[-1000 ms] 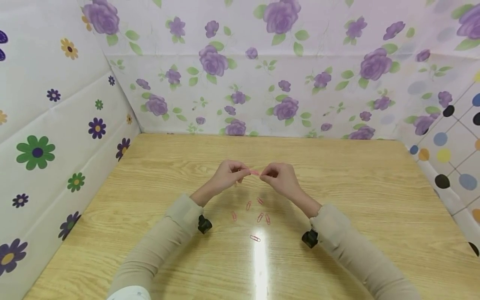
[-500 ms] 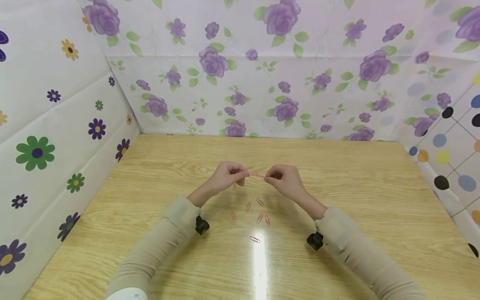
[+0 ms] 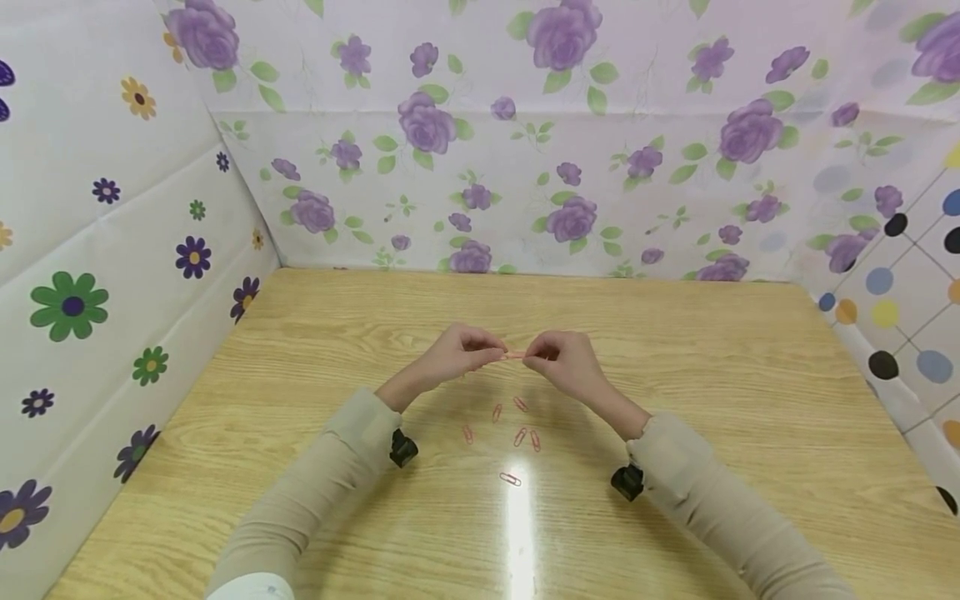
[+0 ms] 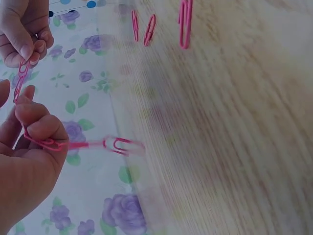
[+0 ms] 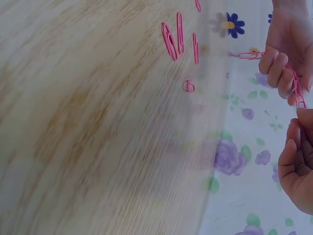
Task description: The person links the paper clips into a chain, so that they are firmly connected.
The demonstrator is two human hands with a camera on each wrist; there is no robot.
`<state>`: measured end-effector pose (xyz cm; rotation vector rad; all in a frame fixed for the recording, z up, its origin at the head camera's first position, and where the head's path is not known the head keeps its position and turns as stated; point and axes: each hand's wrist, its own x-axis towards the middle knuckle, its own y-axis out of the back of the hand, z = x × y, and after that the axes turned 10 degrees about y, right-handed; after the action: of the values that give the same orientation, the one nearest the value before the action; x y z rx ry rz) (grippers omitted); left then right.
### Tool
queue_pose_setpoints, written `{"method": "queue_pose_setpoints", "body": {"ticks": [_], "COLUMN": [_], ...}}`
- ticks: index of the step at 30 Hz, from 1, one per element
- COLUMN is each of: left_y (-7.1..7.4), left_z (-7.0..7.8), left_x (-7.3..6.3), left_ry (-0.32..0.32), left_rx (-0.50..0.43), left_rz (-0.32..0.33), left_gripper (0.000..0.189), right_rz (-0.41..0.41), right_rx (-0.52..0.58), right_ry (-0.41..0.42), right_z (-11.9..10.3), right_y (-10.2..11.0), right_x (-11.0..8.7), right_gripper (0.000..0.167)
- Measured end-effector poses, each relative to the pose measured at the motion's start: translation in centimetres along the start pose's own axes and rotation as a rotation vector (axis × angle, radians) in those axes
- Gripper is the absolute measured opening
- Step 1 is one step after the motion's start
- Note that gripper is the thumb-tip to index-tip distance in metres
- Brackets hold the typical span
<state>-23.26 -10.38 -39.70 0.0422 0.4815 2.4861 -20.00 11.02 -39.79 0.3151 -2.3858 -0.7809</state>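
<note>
Pinching a pink paperclip chain (image 4: pixel 80 145) in left hand (image 3: pixel 459 354) and right hand (image 3: pixel 567 363); seemingly part-done, several links long, with six loose clips (image 3: pixel 521 436) unjoined on the desk (image 3: pixel 750 358).

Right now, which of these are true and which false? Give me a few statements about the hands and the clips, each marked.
1. The left hand holds a chain of clips. True.
2. The right hand holds nothing. False: it pinches a pink clip.
3. Six loose clips lie on the table. True.
4. The loose clips are green. False: they are pink.
5. Both sleeves are beige. True.
</note>
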Motion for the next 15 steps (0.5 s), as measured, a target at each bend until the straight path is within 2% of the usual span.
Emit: {"method": "queue_pose_setpoints", "body": {"ticks": [7, 9, 14, 15], "left_y": [-0.22, -0.33, -0.52, -0.5], "left_z": [0.18, 0.97, 0.93, 0.54], "left_x": [0.14, -0.22, -0.22, -0.06], "left_ry": [0.002, -0.005, -0.015, -0.017], "left_rx": [0.051, 0.056, 0.064, 0.065], "left_rz": [0.014, 0.017, 0.044, 0.052], "left_gripper": [0.02, 0.018, 0.018, 0.019], "right_rz": [0.002, 0.002, 0.003, 0.0], "right_rx": [0.006, 0.008, 0.009, 0.008], "right_ry": [0.008, 0.002, -0.01, -0.012], "right_z": [-0.22, -0.25, -0.2, -0.19], "right_y": [-0.23, -0.25, -0.29, -0.28], "right_x": [0.23, 0.29, 0.31, 0.28], "right_gripper": [0.006, 0.006, 0.005, 0.005]}}
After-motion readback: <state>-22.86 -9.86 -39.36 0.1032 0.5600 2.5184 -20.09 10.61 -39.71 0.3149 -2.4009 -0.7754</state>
